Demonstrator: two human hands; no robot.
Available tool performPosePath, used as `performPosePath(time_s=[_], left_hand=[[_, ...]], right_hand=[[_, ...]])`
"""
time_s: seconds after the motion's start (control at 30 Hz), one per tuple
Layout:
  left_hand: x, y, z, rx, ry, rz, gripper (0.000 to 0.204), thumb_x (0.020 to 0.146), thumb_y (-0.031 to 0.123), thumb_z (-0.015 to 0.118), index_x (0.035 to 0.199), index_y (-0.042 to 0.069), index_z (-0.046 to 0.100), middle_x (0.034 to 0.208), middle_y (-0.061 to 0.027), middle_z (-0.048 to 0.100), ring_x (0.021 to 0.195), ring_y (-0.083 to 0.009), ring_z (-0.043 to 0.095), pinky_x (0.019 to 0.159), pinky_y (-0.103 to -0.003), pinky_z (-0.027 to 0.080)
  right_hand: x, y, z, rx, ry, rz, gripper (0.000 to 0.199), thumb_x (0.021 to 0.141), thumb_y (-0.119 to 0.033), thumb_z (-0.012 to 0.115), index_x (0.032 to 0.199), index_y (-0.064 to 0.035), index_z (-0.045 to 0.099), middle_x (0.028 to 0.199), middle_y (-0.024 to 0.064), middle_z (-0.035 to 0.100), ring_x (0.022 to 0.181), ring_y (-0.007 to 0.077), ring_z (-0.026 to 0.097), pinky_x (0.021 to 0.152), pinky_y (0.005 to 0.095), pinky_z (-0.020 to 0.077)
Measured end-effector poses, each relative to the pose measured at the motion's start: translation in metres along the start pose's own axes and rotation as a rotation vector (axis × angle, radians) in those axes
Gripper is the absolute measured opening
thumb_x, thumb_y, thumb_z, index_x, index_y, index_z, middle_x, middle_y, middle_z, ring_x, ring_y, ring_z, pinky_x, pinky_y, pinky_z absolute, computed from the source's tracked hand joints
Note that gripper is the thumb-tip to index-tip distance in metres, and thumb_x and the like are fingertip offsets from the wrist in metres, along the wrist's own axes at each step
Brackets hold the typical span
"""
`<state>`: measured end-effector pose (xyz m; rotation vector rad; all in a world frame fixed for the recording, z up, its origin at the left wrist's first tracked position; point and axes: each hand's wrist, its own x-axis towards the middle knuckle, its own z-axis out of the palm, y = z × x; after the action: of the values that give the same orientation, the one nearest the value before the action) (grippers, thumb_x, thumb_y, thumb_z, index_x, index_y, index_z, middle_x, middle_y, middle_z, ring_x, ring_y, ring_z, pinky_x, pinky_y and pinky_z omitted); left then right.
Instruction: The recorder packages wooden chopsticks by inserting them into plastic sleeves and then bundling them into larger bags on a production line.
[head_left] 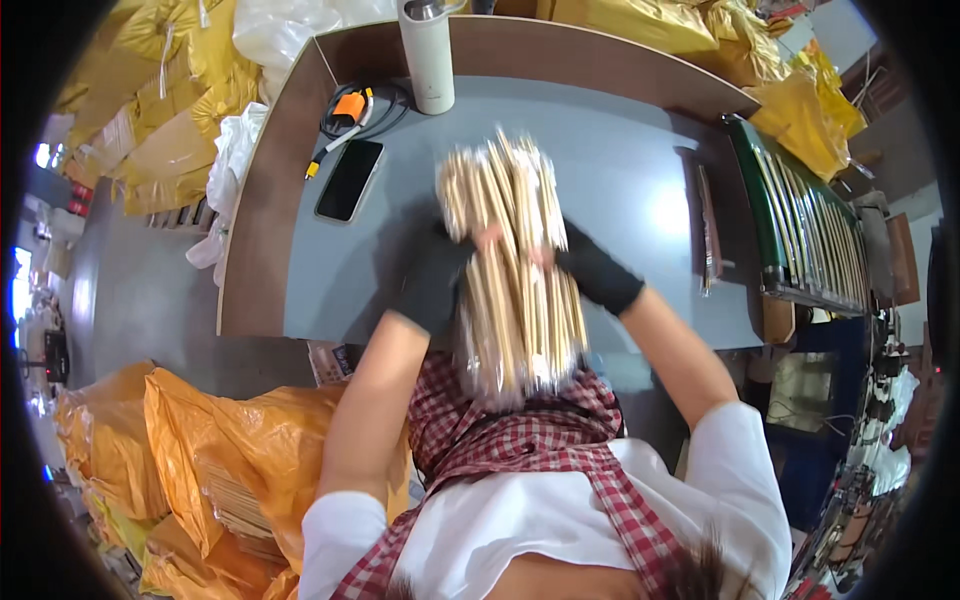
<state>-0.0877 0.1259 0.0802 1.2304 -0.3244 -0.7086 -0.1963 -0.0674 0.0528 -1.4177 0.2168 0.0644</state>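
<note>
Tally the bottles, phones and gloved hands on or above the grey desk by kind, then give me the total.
Bottles: 1, the white bottle
Phones: 1, the dark-screened phone
Gloved hands: 2, the left hand and right hand, both holding plastic-wrapped sticks
Total: 4

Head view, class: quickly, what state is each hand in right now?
Left hand: closed, holding the left side of the wrapped sticks.
Right hand: closed, holding their right side.
</note>
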Motion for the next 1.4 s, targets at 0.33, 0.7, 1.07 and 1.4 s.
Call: performPosePath(time_s=[0.33,0.7,1.07,1.4], left_hand=[[-0.047,-0.033,0.041,-0.012,-0.078,-0.246,0.063,0.081,0.012,0.075,0.137,0.003,0.048,0.119,-0.0056,0.061,0.111,-0.0196,0.058,0.098,-0.034,0.046],[0.246,0.017,0.023,-0.056,-0.284,-0.388,0.077,0.079,0.036,0.082,0.137,0.0,0.047,0.119,-0.0101,0.064,0.105,-0.0183,0.064,0.091,-0.03,0.052],[0.21,0.004,0.046,0.053,-0.031,-0.262,0.066,0.077,0.033,0.083,0.125,-0.002,0.056,0.109,-0.0139,0.068,0.089,-0.0223,0.069,0.081,-0.034,0.056],[-0.074,-0.073,-0.007,-0.182,0.051,-0.48,0.068,0.082,0.019,0.078,0.139,0.002,0.047,0.133,-0.0101,0.057,0.122,-0.0208,0.053,0.103,-0.033,0.044]], right_hand=[[-0.086,0.0,-0.001,0.362,0.035,0.312,0.067,0.082,-0.032,0.072,0.134,0.0027,0.049,0.119,0.0125,0.062,0.11,0.0207,0.06,0.097,0.0343,0.0469],[0.125,-0.063,-0.208,0.074,0.299,0.135,0.06,0.085,-0.041,0.072,0.126,-0.0006,0.057,0.107,0.0072,0.066,0.097,0.0153,0.063,0.088,0.0277,0.0483],[0.145,-0.038,-0.142,0.291,-0.033,0.078,0.061,0.083,-0.038,0.074,0.125,0.0025,0.055,0.108,0.0121,0.068,0.092,0.0187,0.068,0.087,0.031,0.0551],[-0.055,0.021,-0.017,0.47,-0.286,0.305,0.076,0.082,-0.042,0.073,0.138,-0.0001,0.043,0.122,0.0135,0.061,0.105,0.0222,0.064,0.09,0.0354,0.0543]])
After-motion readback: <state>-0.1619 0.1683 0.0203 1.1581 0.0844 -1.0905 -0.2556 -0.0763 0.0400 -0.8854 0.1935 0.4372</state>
